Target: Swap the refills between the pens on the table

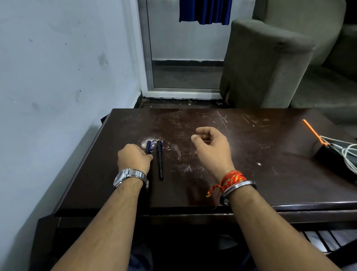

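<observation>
Pens [160, 158] — left fingers [148, 158] seemingly closed on one.

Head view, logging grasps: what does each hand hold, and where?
Left hand closes on the blue-capped dark pen at its near end; right hand holds nothing.

Our left hand [134, 158] covers the near part of the blue pen [148, 147], so we cannot tell whether the fingers grip it. The white cable [350, 160] and black box [335, 157] run off the right edge.
</observation>
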The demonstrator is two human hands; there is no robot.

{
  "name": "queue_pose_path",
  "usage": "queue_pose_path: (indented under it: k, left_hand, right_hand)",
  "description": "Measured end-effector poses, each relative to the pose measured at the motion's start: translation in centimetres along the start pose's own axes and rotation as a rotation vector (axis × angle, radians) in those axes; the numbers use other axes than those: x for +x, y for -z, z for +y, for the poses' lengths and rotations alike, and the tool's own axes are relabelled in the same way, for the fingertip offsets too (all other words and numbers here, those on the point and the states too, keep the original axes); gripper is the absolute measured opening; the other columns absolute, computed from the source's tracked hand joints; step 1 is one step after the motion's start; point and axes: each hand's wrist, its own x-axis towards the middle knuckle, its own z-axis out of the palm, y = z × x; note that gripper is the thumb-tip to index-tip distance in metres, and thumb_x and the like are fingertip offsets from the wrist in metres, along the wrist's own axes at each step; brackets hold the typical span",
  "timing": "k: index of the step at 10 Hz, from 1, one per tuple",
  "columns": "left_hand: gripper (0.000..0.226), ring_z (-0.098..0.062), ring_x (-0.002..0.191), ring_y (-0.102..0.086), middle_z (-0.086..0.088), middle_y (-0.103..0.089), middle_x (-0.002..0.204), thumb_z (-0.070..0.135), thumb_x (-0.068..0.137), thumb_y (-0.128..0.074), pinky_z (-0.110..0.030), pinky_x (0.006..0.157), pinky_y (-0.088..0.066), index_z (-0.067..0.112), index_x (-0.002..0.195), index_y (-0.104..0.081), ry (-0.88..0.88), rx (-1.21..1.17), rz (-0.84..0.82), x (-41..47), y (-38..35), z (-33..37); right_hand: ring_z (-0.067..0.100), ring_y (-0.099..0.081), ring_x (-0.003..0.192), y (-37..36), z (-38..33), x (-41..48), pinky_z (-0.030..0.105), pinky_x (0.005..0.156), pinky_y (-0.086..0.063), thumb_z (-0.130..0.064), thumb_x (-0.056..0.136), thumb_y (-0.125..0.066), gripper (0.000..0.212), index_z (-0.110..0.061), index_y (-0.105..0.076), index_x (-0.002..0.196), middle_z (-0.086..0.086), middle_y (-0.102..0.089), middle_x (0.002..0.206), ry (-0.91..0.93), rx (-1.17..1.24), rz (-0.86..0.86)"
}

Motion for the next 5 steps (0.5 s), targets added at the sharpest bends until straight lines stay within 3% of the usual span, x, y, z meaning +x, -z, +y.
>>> queue_pose_path:
  k: [2,4,5]
  left_hand:
    - [0.022,-0.022,0.087,-0.069,-0.005,-0.074,0.09,0.025,0.069,-0.086,-0.026,0.071,-0.05,0.01,0.081,-0.075,-0.007,-0.028,0.001,0.06,-0.16,-0.24]
    - [0.024,-0.024,0.082,-0.069,-0.007,-0.074,0.08,0.033,0.07,-0.083,-0.029,0.069,-0.054,0.011,0.073,-0.075,-0.012,-0.045,0.022,0.3,0.32,-0.56]
    - [0.017,-0.026,0.083,-0.069,-0.006,-0.072,0.079,0.028,0.075,-0.079,-0.028,0.068,-0.053,0.011,0.073,-0.074,0.032,-0.046,0.026,-0.27,0.57,-0.31]
  right_hand:
    - [0.012,-0.066,0.084,-0.03,0.16,-0.25,0.025,0.072,-0.057,-0.025,0.091,-0.064,0.018,-0.023,-0.065,0.109,-0.008,-0.067,0.094,0.036,-0.065,-0.003]
    - [0.013,-0.066,0.085,0.05,-0.39,-0.37,0.029,0.075,-0.059,-0.027,0.092,-0.064,0.018,-0.024,-0.064,0.109,-0.009,-0.066,0.094,0.018,-0.035,0.0]
    - [0.014,-0.066,0.087,0.18,-0.71,-0.31,0.029,0.076,-0.057,-0.028,0.092,-0.063,0.014,-0.024,-0.064,0.106,-0.01,-0.065,0.092,0.015,-0.056,0.042]
